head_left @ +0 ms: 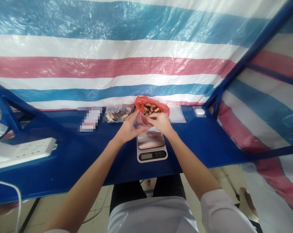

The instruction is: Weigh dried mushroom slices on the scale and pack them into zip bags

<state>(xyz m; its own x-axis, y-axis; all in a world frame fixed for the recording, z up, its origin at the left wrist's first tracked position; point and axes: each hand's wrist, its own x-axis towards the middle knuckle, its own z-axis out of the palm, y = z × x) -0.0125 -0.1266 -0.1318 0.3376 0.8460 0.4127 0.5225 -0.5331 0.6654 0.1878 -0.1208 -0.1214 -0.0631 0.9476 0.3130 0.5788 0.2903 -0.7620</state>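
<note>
Above the back part of a white kitchen scale (152, 155), both hands hold a small clear plastic bag (142, 120). My left hand (130, 128) is closed on the bag's left side. The fingers of my right hand (160, 123) pinch its right edge. Whether anything lies inside this bag, I cannot make out. Just behind the hands sits a red mesh bag (139, 99) with brown dried slices (151, 107) showing in its opening. To the left lies a clear bag of dried pieces (117, 115).
On the blue table (88, 155) are a white power strip (34, 149) at left, a blurred-out white packet (91, 119), flat clear bags (178, 115) and a small bag with a round white item (199, 112). Striped tarpaulin (117, 68) hangs behind, and blue frame bars (230, 71) stand at right.
</note>
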